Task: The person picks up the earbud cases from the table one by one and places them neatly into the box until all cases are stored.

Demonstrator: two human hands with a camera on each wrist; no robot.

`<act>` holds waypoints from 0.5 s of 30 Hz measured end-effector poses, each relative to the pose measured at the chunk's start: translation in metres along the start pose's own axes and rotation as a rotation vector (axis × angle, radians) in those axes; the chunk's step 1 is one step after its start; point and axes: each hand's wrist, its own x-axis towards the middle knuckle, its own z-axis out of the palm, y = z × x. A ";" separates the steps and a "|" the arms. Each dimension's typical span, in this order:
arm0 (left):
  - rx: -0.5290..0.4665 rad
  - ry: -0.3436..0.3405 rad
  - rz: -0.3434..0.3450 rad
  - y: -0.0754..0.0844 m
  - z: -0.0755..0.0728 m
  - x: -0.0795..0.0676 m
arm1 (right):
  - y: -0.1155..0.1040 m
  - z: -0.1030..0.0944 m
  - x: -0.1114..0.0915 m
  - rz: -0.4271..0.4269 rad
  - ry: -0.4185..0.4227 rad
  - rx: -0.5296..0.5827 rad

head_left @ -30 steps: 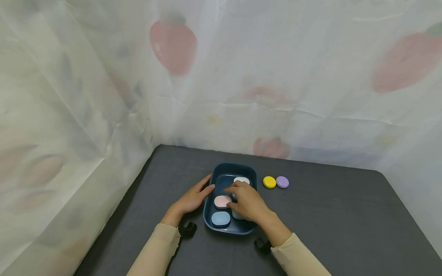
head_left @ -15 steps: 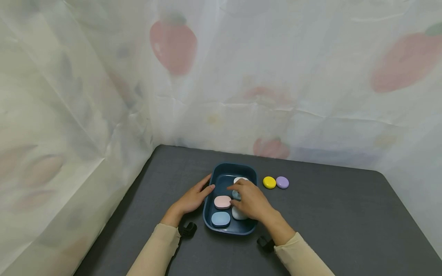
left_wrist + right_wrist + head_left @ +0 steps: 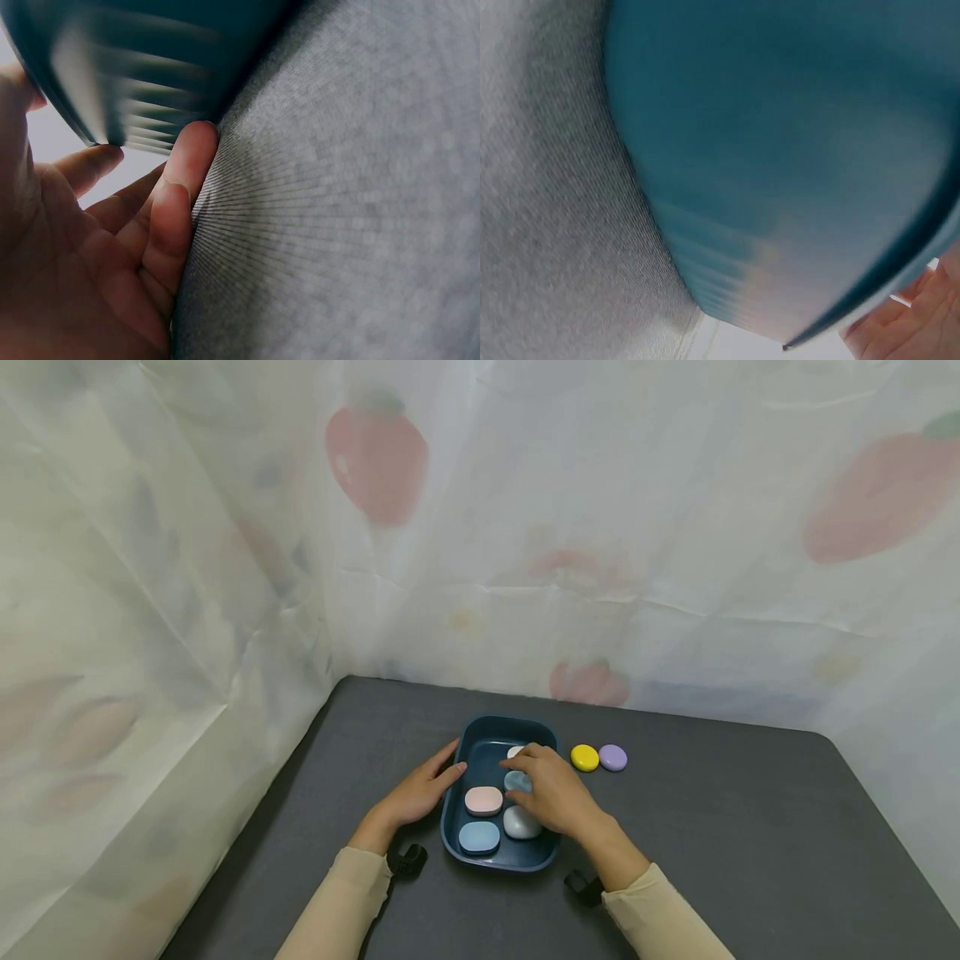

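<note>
In the head view a dark blue tray (image 3: 487,752) stands on the table. My left hand (image 3: 415,793) rests against its left side, the thumb at the rim and, in the left wrist view, the other fingers (image 3: 193,157) along the outer wall. Over the tray's right half is my right hand (image 3: 553,789), thumb and fingers apart, close to a rounded blue-grey piece (image 3: 516,781) partly covered by it. A white piece (image 3: 514,751) shows behind its fingers. Nearer lie a glossy pale grey piece (image 3: 521,823), a pink piece (image 3: 483,800) and a light blue piece (image 3: 479,837).
Right of the tray, a round yellow piece (image 3: 585,757) and a purple one (image 3: 612,757) lie side by side on the grey tabletop (image 3: 735,827). A white curtain (image 3: 600,527) with printed fruit hangs behind and to the left.
My right hand has drawn slightly to the right, uncovering more of the blue-grey and pale grey pieces and hiding more of the white one. My left hand and the tray stay put.
</note>
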 end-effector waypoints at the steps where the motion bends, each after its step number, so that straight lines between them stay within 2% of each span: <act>1: 0.001 0.001 0.001 0.000 0.000 0.000 | 0.001 -0.001 0.000 0.000 0.004 -0.004; 15: 0.000 0.013 0.009 -0.001 0.002 0.001 | 0.005 -0.011 -0.001 0.050 0.024 -0.013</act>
